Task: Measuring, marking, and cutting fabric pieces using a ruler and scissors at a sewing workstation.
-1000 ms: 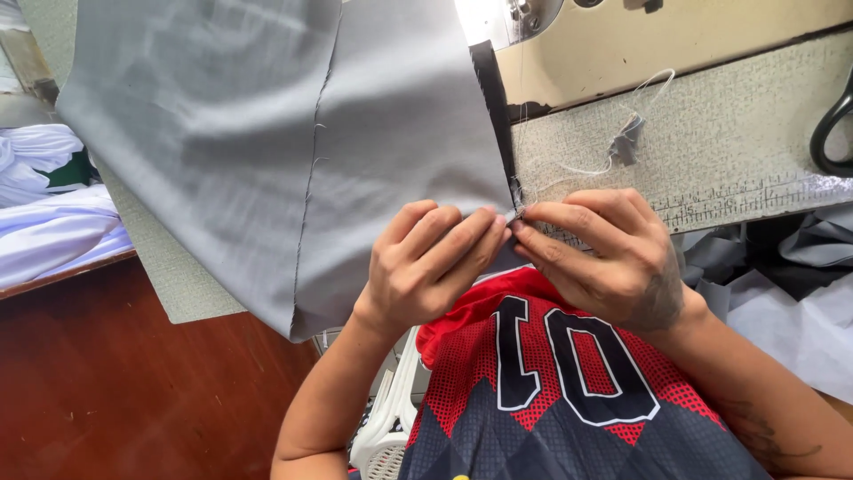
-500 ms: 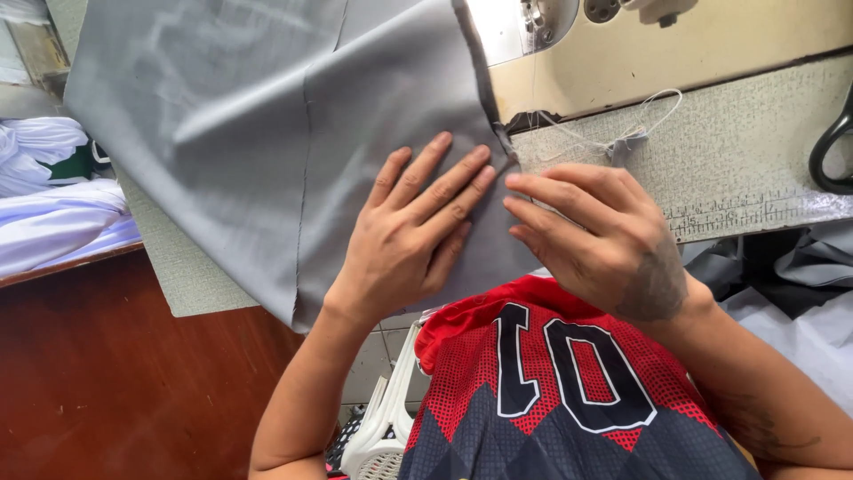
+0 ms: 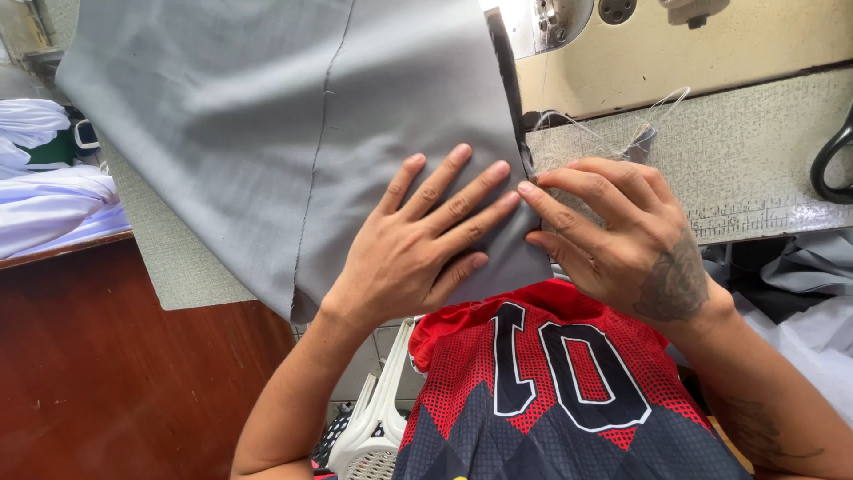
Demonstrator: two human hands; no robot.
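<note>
Soft, light grey fabric [image 3: 267,133] drapes over the counter [image 3: 755,151]. Left hand [image 3: 418,249] presses flat, fingers spread; right hand [image 3: 622,236] pinches its limp right edge, likely the best hold.

1. grey fabric [image 3: 267,133]: a plain grey woven sheet, spread flat across the left part of the sewing table [image 3: 755,169], hanging over its front edge.
2. a stitched seam line runs down its middle.
3. its right edge is folded into a dark narrow hem.
</note>
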